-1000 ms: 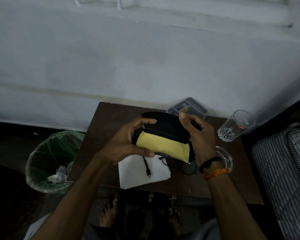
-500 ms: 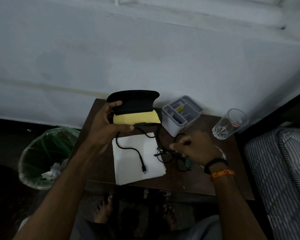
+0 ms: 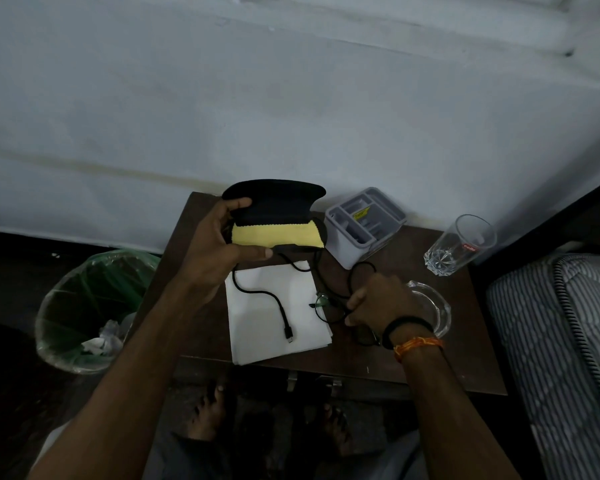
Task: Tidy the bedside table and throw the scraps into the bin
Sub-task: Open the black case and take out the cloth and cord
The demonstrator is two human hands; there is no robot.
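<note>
- Your left hand (image 3: 219, 251) grips an open black case (image 3: 274, 206) above the back of the table (image 3: 413, 362), thumb under it and fingers over the lid edge.
- A yellow cloth (image 3: 274, 234) lies inside the case, showing below the lifted lid.
- Your right hand (image 3: 378, 301) is closed on the glasses (image 3: 326, 306) at the middle of the table; the frame shows left of your fingers, partly over the white paper (image 3: 274, 317).
- A black cable (image 3: 274, 299) runs from under the case across the paper, its plug end resting on the paper near the front edge. Another loop of it curves by your right hand; you cannot tell whether that hand holds it too.
- A grey organiser (image 3: 364, 226) stands at the back of the table, just right of the case.
- A glass (image 3: 461, 244) stands at the back right corner.
- A clear dish (image 3: 433, 306) sits just beyond your right wrist, partly hidden by it.
- The bin (image 3: 94, 306), lined with green plastic, stands on the floor left of the table, with crumpled scraps (image 3: 101, 341) in it.
- A striped mattress (image 3: 561, 341) lies right of the table.
</note>
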